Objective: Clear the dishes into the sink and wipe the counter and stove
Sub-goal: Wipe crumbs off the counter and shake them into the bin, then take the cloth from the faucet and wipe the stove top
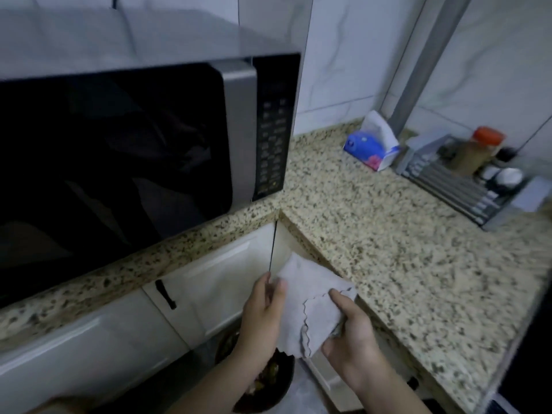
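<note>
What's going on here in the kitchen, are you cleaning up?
A person stands in the corner of a kitchen holding a grey cloth with both hands: the left hand pinches one edge and the right hand grips the other side, below the edge of the speckled counter. The cloth is not on the counter. A microwave sits on the left; a tissue pack and a spice rack stand by the wall.
</note>
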